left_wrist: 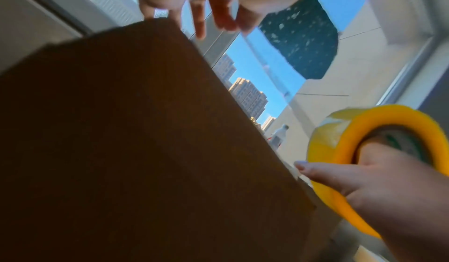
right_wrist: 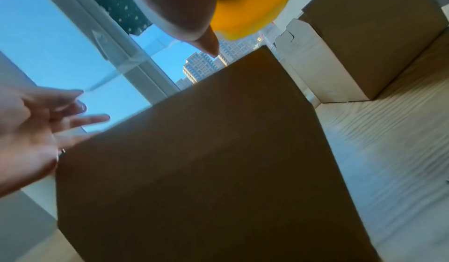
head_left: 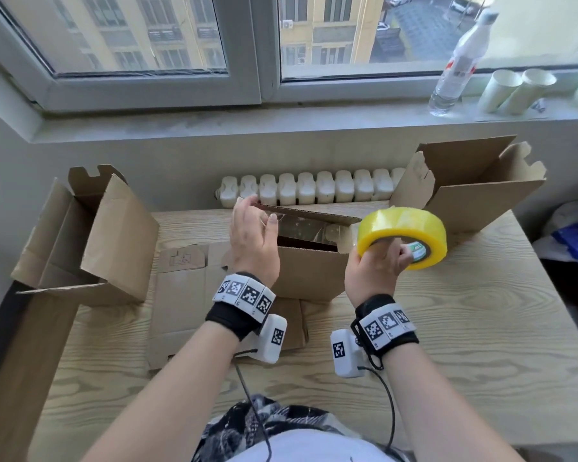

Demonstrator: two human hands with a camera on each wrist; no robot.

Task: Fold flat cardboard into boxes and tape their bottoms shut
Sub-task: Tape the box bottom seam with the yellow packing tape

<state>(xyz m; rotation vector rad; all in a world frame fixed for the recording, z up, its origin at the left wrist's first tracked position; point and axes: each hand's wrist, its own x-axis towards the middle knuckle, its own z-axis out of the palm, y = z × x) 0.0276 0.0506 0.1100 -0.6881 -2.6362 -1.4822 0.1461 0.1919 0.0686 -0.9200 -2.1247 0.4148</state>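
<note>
A brown cardboard box [head_left: 311,271] stands mid-table, its upper flaps partly apart with a dark gap showing. My right hand [head_left: 377,261] grips a yellow tape roll [head_left: 401,228], fingers through its core, above the box's right corner. A strip of clear tape [head_left: 314,225] runs left from the roll over the box top. My left hand [head_left: 259,211] pinches the strip's free end at the thumb, other fingers spread, over the box's far left corner. The wrist views show the box wall [left_wrist: 121,131] [right_wrist: 206,160], the tape roll [left_wrist: 340,137] [right_wrist: 248,16] and the left hand [right_wrist: 36,127].
An erected box [head_left: 90,241] lies on its side at the table's left, and another open box [head_left: 474,195] sits at the back right. Flat cardboard [head_left: 187,295] lies under the middle box. A bottle [head_left: 457,61] and paper cups [head_left: 514,91] stand on the windowsill above a radiator [head_left: 314,191].
</note>
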